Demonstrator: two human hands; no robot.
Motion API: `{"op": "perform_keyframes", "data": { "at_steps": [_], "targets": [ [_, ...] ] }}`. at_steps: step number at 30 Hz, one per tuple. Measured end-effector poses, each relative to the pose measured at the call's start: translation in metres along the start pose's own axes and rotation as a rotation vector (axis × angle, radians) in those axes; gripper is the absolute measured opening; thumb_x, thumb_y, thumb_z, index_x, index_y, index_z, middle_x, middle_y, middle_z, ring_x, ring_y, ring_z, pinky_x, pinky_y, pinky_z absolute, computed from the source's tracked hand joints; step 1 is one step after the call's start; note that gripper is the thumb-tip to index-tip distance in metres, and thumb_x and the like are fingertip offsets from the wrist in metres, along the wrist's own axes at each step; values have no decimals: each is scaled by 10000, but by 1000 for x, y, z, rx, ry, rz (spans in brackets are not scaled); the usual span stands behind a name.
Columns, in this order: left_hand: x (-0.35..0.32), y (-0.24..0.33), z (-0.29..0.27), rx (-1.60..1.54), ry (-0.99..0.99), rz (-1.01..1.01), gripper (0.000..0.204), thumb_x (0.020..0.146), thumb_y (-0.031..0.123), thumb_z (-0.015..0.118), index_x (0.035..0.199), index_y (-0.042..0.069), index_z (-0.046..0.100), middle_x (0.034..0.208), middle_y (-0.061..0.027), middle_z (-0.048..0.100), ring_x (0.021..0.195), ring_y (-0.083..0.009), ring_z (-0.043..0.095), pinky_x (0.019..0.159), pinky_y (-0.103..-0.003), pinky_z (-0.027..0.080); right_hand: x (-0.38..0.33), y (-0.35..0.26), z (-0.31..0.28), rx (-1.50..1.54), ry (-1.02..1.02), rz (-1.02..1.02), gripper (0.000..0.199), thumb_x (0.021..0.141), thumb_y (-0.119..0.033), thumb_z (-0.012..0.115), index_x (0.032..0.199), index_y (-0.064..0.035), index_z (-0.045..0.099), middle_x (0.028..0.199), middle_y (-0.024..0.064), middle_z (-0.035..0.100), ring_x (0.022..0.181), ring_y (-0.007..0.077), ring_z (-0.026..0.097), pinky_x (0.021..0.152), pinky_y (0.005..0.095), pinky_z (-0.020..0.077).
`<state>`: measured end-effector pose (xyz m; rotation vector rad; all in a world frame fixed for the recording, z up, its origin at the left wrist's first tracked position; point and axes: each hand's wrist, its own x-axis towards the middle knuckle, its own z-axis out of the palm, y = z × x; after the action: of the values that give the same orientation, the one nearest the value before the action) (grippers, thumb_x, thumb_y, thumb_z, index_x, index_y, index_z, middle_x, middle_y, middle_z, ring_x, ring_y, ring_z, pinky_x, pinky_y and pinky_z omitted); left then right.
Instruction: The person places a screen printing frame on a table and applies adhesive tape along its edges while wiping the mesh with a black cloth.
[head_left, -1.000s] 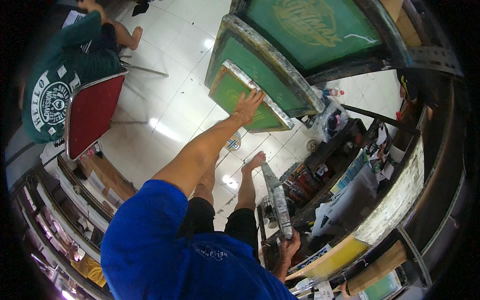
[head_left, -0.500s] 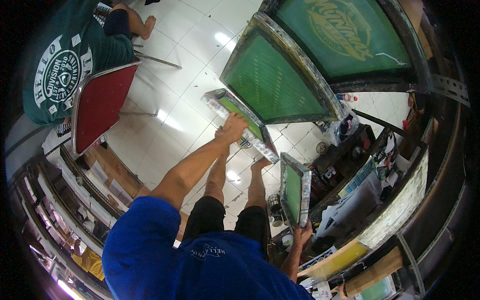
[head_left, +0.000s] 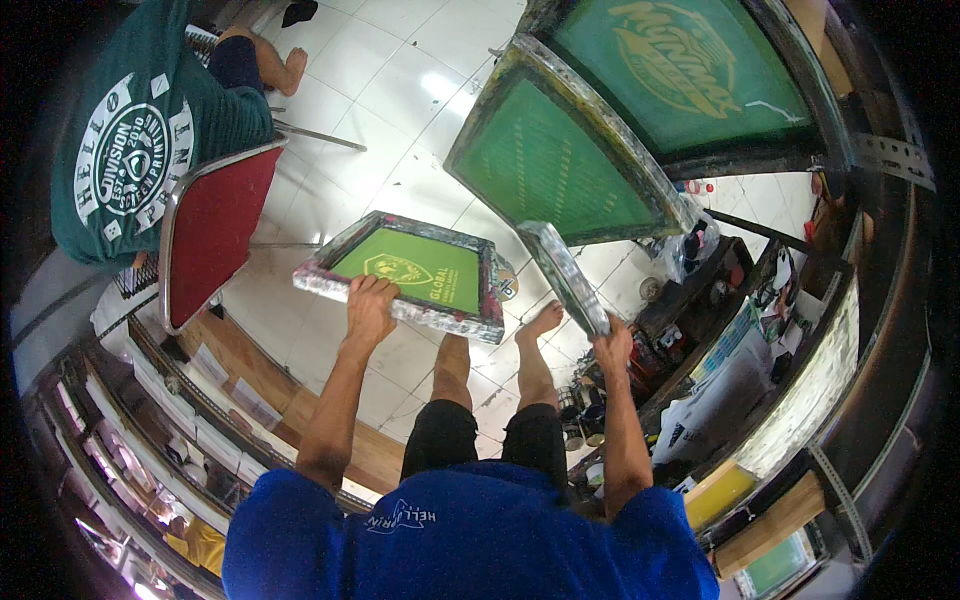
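My left hand (head_left: 372, 310) grips the near edge of a screen-printing frame (head_left: 450, 322), its mesh yellow-green with a pale crest and lettering, its paint-stained border tilted up toward me. A narrower screen frame (head_left: 568, 280) stands nearly edge-on in my right hand (head_left: 613, 343), whose fingers close round its lower end; its mesh hardly shows. Just beyond that frame is a larger green screen (head_left: 560, 150) with a stained border. Another big dark-framed screen (head_left: 690, 75) with a yellowish design is behind it at the upper right.
At the left, a person in a dark green shirt (head_left: 120, 150) sits on a red-backed chair (head_left: 220, 235). Shelves with edge-on frames (head_left: 150, 390) line the lower left. A cluttered rack (head_left: 730, 330) with papers and containers is on my right. White floor tiles (head_left: 400, 90) lie ahead.
My left hand has swung its frame leftward and turned its mesh into view. My right hand has come up and forward with the narrower frame, which now shows edge-on.
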<state>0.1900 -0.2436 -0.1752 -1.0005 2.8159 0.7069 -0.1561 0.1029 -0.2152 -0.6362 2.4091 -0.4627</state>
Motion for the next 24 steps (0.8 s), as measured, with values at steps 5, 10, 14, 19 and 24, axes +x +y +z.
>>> {"op": "perform_keyframes", "data": {
  "at_steps": [5, 10, 14, 19, 24],
  "targets": [
    [-23, -10, -30, -3, 87, -54, 252, 582, -31, 629, 811, 72, 644, 808, -72, 604, 866, -280, 564, 892, -400, 386, 83, -25, 52, -14, -28, -163, 539, 638, -136, 629, 1171, -70, 676, 1080, 235, 677, 1007, 423, 637, 899, 472, 503],
    [-44, -7, -53, -4, 51, -102, 296, 537, -15, 633, 825, 54, 636, 825, -69, 610, 871, -286, 561, 888, -418, 379, 141, -65, 73, -65, -159, -164, 513, 647, -130, 637, 1158, -97, 682, 1073, 238, 673, 1001, 423, 635, 905, 472, 507],
    [-58, 4, -56, -20, 65, -80, 303, 540, -13, 652, 835, 57, 643, 824, -68, 607, 885, -289, 564, 885, -446, 384, 170, -66, 82, -114, -121, -182, 514, 664, -134, 651, 1177, -110, 664, 1033, 212, 685, 1024, 404, 633, 893, 503, 496],
    [-72, 24, -55, -64, 10, -49, 336, 513, -1, 667, 842, 63, 651, 830, -62, 611, 889, -286, 567, 892, -440, 377, 172, -72, 87, -319, -169, -144, 585, 706, -125, 643, 1287, -106, 578, 1115, 203, 673, 1068, 380, 629, 943, 533, 459],
    [-68, 45, -55, -98, -10, 45, 310, 498, 38, 653, 806, 71, 644, 791, -57, 607, 857, -281, 574, 877, -430, 374, 171, -48, 93, -268, -116, -206, 586, 713, -87, 639, 1293, -74, 556, 1190, 190, 646, 1123, 379, 610, 964, 494, 485]
  ]
}}
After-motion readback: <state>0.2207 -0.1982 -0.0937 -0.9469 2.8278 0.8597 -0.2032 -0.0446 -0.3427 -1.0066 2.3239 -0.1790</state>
